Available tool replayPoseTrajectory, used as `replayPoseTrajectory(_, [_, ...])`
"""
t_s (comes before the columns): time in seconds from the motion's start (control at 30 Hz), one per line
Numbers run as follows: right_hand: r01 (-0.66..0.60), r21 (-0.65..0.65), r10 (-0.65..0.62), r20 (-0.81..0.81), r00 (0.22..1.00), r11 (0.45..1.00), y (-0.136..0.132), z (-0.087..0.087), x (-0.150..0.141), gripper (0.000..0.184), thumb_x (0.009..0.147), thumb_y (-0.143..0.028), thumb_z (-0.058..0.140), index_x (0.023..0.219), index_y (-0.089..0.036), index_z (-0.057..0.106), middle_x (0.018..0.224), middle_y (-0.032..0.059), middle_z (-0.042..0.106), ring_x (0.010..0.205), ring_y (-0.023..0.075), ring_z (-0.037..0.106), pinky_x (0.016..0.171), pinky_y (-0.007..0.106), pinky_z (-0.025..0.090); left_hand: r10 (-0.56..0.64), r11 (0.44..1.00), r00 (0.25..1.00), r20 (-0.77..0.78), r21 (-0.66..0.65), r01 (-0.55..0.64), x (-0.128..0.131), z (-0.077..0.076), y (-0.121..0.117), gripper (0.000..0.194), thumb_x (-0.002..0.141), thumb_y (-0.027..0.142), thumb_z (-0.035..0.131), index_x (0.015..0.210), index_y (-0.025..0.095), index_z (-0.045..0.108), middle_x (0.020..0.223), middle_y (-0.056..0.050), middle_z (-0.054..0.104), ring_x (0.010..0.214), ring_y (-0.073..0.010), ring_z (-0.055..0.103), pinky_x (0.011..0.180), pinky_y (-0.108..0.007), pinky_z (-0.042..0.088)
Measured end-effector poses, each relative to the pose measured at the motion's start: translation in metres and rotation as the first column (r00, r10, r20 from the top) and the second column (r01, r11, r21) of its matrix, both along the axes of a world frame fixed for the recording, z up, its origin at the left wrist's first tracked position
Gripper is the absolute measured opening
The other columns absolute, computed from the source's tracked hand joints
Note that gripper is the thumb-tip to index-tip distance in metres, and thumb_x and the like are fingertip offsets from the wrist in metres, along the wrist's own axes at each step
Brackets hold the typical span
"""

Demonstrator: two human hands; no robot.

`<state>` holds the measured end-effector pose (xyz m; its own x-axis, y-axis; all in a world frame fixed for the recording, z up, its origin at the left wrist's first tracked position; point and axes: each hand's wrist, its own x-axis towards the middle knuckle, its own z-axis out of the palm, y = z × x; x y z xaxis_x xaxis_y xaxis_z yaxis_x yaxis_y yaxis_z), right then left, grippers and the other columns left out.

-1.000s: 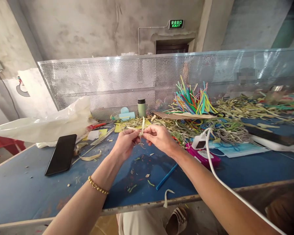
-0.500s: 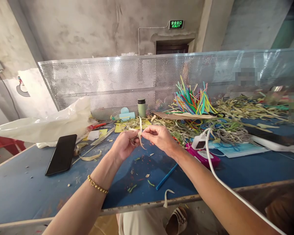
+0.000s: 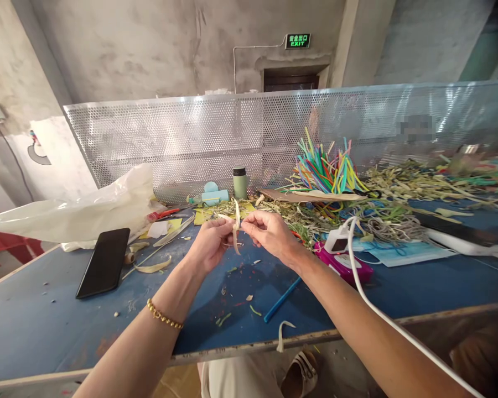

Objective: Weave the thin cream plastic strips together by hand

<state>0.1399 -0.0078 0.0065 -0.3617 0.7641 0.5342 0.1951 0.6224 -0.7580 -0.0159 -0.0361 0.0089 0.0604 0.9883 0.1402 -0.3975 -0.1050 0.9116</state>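
Pale, dried leaf strips (image 3: pixel 236 239) cross at the fingertips of my left hand (image 3: pixel 211 241), one pointing up and one hanging down. The fingers and thumb of that hand are closed on them. Just to the right, my right hand (image 3: pixel 266 231) is pinched at the strips' edge; whatever lies between its fingertips is too small to make out. Both hands are above the blue table (image 3: pixel 157 331). Below them, a blue stick (image 3: pixel 282 300) and a curled pale strip (image 3: pixel 283 334) lie near the front edge.
A black phone (image 3: pixel 103 264) and a plastic bag (image 3: pixel 87 204) are at left. Behind my hands stand a green bottle (image 3: pixel 240 185) and colourful pipe cleaners (image 3: pixel 326 171). At right, a white cable (image 3: pixel 369 301) runs from a charger (image 3: pixel 337 241) on a magenta box (image 3: pixel 354 271).
The hanging strip has turned and now points straighter down below the left fingers. My right fingertips have shifted slightly right, away from the strips' crossing.
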Motion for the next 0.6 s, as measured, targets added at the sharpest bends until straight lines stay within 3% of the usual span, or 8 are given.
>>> replayPoseTrajectory(0.17, [-0.035,-0.054,0.035,-0.012,0.999,0.998,-0.002,-0.001,-0.002,0.025,0.079,-0.038,0.069,0.085,-0.015,0.062,0.058,-0.0027,0.055,0.048,0.0096,0.047,0.047,0.023,0.035,0.191,0.957,0.959,-0.208,0.257,-0.134,0.002,-0.01,0.005,0.027,0.076,0.029,0.072,0.059,0.013,0.058,0.049,0.002,0.05,0.046,-0.0067,0.04,0.048,-0.02,0.028])
replayPoseTrajectory(0.33, [-0.045,-0.123,0.037,-0.071,0.997,0.991,-0.002,-0.002,-0.006,0.021,0.077,-0.033,0.07,0.083,-0.015,0.06,0.055,-0.0042,0.054,0.045,0.0087,0.046,0.044,0.023,0.034,0.328,0.898,0.903,-0.278,0.388,-0.207,0.003,-0.015,0.008,0.028,0.078,0.032,0.071,0.061,0.016,0.056,0.052,0.003,0.052,0.048,-0.0076,0.042,0.049,-0.022,0.028])
replayPoseTrajectory(0.5, [-0.186,-0.263,0.131,-0.213,0.968,0.947,-0.005,0.0,-0.008,0.02,0.075,-0.033,0.069,0.075,-0.016,0.058,0.054,-0.0045,0.053,0.042,0.0077,0.045,0.041,0.023,0.037,0.29,0.9,0.933,-0.212,0.393,-0.19,0.005,-0.013,0.006,0.02,0.076,0.029,0.074,0.072,0.018,0.058,0.051,0.005,0.053,0.047,-0.0078,0.044,0.05,-0.021,0.03])
replayPoseTrajectory(0.6, [-0.218,-0.277,0.137,-0.283,0.949,0.936,-0.007,0.001,-0.009,0.022,0.073,-0.033,0.071,0.068,-0.017,0.056,0.053,-0.0046,0.053,0.042,0.0076,0.046,0.04,0.022,0.039,0.251,0.914,0.949,-0.191,0.37,-0.167,0.005,-0.011,0.004,0.018,0.076,0.028,0.074,0.077,0.018,0.059,0.05,0.005,0.053,0.047,-0.0079,0.045,0.05,-0.021,0.031])
